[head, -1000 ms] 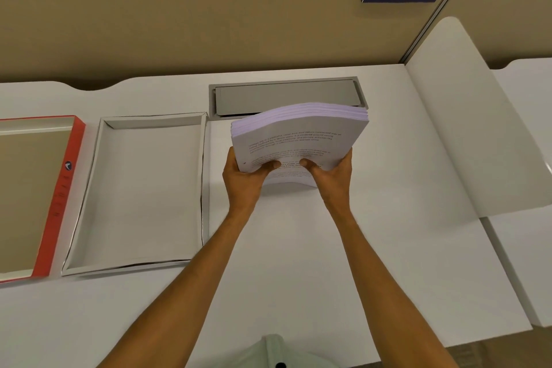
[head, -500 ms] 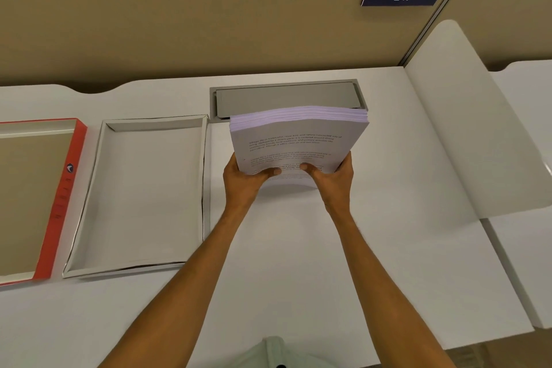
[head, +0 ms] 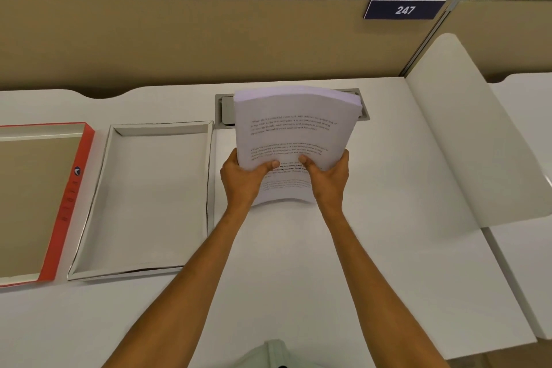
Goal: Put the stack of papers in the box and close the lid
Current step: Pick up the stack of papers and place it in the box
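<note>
The stack of papers [head: 294,134] is tilted up above the bench [head: 373,248], gripped at its near edge by the left hand [head: 243,178] and right hand [head: 328,178]. The white box [head: 143,197] lies open to the left, apparently empty, with the red-edged lid [head: 64,203] beside it.

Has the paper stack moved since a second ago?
Yes. The paper stack has tipped more upright: its far edge now covers more of the grey desk hatch. Both hands keep their grip.
</note>
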Tool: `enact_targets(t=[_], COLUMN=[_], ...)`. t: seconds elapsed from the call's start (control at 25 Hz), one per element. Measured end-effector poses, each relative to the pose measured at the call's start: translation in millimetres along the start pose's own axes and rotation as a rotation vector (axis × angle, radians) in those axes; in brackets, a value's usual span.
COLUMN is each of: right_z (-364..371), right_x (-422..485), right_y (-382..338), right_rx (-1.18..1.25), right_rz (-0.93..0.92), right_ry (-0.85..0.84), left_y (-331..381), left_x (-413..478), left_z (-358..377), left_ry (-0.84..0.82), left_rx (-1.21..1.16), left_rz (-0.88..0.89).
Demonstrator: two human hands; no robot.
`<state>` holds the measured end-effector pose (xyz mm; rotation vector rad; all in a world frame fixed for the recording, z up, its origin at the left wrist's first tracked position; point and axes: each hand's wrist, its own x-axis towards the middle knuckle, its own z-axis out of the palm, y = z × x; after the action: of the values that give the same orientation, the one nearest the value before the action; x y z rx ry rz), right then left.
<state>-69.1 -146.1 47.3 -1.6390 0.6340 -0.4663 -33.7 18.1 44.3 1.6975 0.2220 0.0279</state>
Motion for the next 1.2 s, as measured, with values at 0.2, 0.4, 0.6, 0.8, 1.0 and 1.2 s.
enact_targets(t=[0.2,0.4,0.6,0.8,1.0,1.2], right_z=[18.2,39.1,67.2,103.8,143.4,182.6], right_x=[-3.6,-10.4,-22.9,-44.6,-70.8,-95.0], right_y=[-24.1,-34.0,-41.0,-40.6,-38.0,-35.1], right_rx=[-0.155,-0.280,-0.352,-0.379,-0.389,-0.405], right_rz=[0.059,0.088,0.094,0.124,0.132,0.145], right_ry=[-0.018,-0.069,-0.121,-0.182,-0.226,-0.260], left_y=[19.0,24.3,19.5,14.6,2.5,-5.6], left_x=[15.7,28.7,37.7,51.9,61.1,69.4], left_z=[-22.3,-48.1,-79.7,-122.2,-168.8,-212.4], left_ry=[0.032,0.060,0.057,0.049,0.059,0.069], left_rx=[0.191,0.317,0.337,0.401,0.430,0.440], left_rz=[-0.011,-0.044,-0.091,-0.137,-0.174,-0.199])
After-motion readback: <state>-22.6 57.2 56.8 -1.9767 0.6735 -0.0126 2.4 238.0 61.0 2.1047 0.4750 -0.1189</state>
